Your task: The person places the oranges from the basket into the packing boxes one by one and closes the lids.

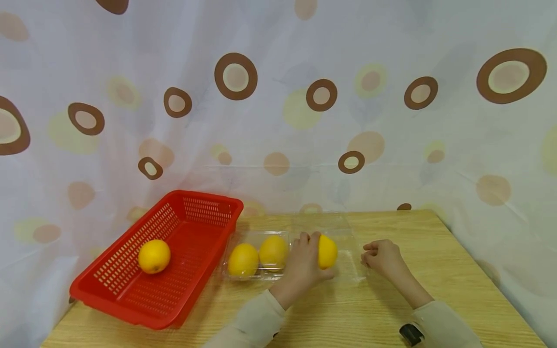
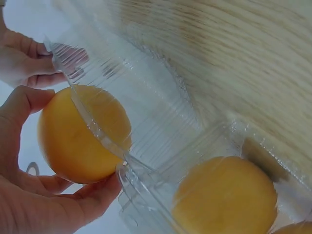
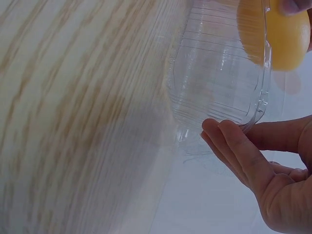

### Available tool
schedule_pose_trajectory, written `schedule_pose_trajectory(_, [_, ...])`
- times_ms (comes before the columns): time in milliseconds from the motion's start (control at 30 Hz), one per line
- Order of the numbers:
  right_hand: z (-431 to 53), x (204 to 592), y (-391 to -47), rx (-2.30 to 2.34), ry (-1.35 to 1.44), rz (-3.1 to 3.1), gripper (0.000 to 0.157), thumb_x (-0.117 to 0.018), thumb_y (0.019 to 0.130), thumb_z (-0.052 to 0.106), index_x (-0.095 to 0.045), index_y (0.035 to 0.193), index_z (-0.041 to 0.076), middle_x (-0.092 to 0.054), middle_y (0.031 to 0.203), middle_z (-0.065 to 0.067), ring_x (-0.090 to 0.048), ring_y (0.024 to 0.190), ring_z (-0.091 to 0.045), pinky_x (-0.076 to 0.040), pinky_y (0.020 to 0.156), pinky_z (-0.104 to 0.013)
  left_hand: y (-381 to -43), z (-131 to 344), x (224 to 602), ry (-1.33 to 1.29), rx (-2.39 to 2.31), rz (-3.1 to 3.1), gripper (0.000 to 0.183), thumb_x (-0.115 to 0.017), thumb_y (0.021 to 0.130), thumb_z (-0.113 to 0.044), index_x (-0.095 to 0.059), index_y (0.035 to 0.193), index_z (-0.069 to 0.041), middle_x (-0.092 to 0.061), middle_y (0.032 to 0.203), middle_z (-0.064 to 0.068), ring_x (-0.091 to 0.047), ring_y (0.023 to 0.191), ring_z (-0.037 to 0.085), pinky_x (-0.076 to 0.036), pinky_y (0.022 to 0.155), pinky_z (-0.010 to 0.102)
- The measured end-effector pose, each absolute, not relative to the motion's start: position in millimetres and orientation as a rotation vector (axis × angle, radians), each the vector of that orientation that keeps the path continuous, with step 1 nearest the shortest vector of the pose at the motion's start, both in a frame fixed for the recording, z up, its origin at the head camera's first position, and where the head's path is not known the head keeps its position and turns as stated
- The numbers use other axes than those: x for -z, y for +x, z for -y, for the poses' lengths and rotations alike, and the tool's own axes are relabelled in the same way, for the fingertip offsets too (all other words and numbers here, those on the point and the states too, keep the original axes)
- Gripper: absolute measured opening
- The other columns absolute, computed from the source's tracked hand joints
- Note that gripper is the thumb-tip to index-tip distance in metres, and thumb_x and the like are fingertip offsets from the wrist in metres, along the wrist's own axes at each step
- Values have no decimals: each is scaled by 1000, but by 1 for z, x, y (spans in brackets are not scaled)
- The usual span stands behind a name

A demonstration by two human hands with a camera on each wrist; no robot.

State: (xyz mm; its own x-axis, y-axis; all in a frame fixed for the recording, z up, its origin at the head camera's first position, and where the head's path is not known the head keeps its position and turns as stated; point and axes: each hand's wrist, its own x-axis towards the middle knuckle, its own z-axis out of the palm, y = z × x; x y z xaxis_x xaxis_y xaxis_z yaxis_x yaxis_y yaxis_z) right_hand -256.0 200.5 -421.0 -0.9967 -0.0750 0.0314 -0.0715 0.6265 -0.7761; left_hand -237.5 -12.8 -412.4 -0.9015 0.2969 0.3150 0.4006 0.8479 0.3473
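My left hand (image 1: 302,263) grips an orange (image 1: 327,252) with thumb and fingers. That orange is over the open right half of a clear plastic clamshell box (image 3: 214,83), and in the left wrist view the box's rim crosses in front of part of it. In the box's left half sit two more oranges, one at the left (image 1: 243,260) and one beside it (image 1: 273,252). At the right end of the box, my right hand (image 1: 385,259) pinches the rim of the clear half between thumb and fingertips.
To the left, a red plastic basket (image 1: 197,237) with slotted sides stands on the wooden table (image 1: 409,237), holding a single orange (image 1: 154,256). Behind the table hangs a pale curtain (image 1: 270,130) with brown rings and dots. A dark band (image 1: 411,334) shows at the right sleeve.
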Motion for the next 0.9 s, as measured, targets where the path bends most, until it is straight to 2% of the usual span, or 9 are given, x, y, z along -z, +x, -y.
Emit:
schedule_pose_trajectory(167, [-201, 420, -257, 1322, -134, -2848, 29, -61, 86, -4, -57, 108, -23, -68, 83, -25, -69, 72, -31, -54, 57, -29, -244, 5, 416, -501, 568, 2825, 71, -80, 71, -41, -51, 126, -7, -51, 100, 8, -52, 83, 22, -46, 71, 29])
schedule_pose_trajectory(400, [-201, 421, -258, 1326, -145, -2851, 27, -62, 85, -5, -58, 105, -23, -68, 83, -25, -69, 70, -29, -55, 57, -29, -250, -8, 422, -414, 627, 2918, 74, -83, 66, -40, -51, 124, -7, -49, 97, 6, -52, 81, 20, -47, 67, 28])
schedule_pose_trajectory(667, [-201, 421, -258, 1305, -179, -2890, 26, -62, 83, -5, -59, 103, -23, -69, 80, -23, -69, 68, -28, -56, 58, -30, -251, -25, 425, -319, 693, 3006, 78, -84, 66, -39, -49, 127, -5, -48, 106, 9, -52, 93, 25, -51, 71, 30])
schedule_pose_trajectory(900, [-200, 421, -256, 1316, -169, -2882, 26, -61, 83, -7, -59, 103, -23, -69, 80, -23, -69, 69, -29, -56, 58, -30, -251, -35, 428, -263, 751, 3022, 79, -83, 67, -39, -47, 128, -4, -49, 108, 11, -54, 96, 28, -52, 73, 33])
